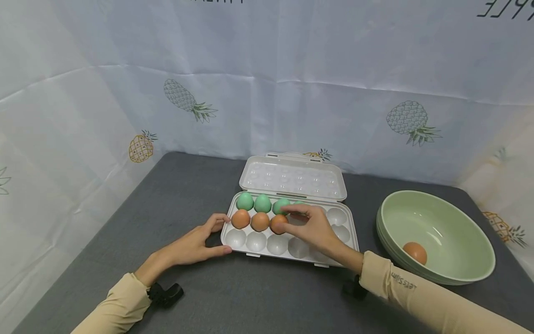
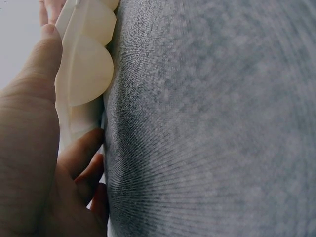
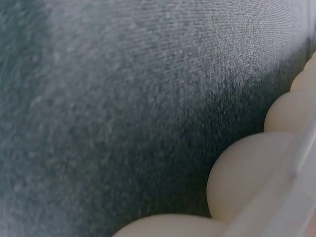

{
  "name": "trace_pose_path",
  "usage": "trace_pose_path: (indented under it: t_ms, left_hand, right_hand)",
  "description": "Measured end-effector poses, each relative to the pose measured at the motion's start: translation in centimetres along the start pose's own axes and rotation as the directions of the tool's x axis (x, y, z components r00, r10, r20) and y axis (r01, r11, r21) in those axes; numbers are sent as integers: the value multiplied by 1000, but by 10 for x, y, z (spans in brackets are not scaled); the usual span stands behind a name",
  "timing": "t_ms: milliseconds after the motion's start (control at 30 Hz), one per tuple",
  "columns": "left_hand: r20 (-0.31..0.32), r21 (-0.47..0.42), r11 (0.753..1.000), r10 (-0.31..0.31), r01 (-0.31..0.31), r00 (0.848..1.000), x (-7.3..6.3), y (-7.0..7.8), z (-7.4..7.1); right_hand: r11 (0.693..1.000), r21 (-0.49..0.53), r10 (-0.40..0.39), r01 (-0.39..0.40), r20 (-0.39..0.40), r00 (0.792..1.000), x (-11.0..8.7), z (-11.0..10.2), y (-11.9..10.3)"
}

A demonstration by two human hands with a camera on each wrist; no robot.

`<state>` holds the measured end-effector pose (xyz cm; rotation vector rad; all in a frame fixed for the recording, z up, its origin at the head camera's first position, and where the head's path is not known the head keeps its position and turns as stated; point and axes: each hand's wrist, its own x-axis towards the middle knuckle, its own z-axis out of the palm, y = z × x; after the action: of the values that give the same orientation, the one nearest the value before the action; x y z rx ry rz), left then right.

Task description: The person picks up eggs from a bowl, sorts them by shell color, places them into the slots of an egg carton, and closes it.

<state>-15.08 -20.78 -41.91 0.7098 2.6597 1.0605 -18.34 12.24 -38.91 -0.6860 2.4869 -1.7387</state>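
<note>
A white egg carton (image 1: 277, 244) lies on the table with its lid (image 1: 292, 176) folded back. My left hand (image 1: 189, 246) holds its left end, fingers at the side and thumb at the front corner; in the left wrist view the thumb (image 2: 42, 59) lies along the edge. My right hand (image 1: 313, 227) reaches over the carton and pinches a brown egg (image 1: 277, 222), which sits at the third cup of the middle row. To its left are two more brown eggs (image 1: 260, 221). Several green eggs (image 1: 263, 203) fill the left part of the back row, one partly hidden by my right hand.
At the right stands a pale green bowl (image 1: 450, 236) with one brown egg (image 1: 415, 253) in it, close to my right sleeve. The dark grey table (image 1: 187, 195) ends at a hanging cloth (image 1: 275, 106) printed with pineapples. The right wrist view shows the carton's rounded cups (image 3: 247, 177).
</note>
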Motion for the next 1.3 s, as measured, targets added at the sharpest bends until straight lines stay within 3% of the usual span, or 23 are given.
trace_pose_path:
  t_ms: [300, 533, 867, 933, 1167, 1300]
  left_hand:
    - [-7, 10, 1000, -8, 8, 1000, 0, 1, 0]
    - [-13, 16, 1000, -6, 6, 1000, 1, 1, 0]
    - [-15, 29, 1000, 2, -1, 1000, 1, -1, 3]
    - [-14, 28, 1000, 4, -4, 1000, 1, -2, 3]
    - [-11, 20, 1000, -4, 4, 1000, 1, -1, 2]
    - [-11, 25, 1000, -14, 14, 1000, 1, 0, 1]
  right_hand:
    - [997, 76, -21, 20, 5, 1000, 3, -23, -9]
    - [999, 32, -14, 16, -71, 997, -4, -60, -15]
    - [994, 103, -5, 22, -162, 987, -30, -117, -12]
    - [996, 89, 4, 11, -168, 986, -37, -129, -11]
    - [990, -117, 50, -77, -212, 976, -64, -165, 2]
    - [993, -76, 71, -92, -243, 967, -77, -180, 14]
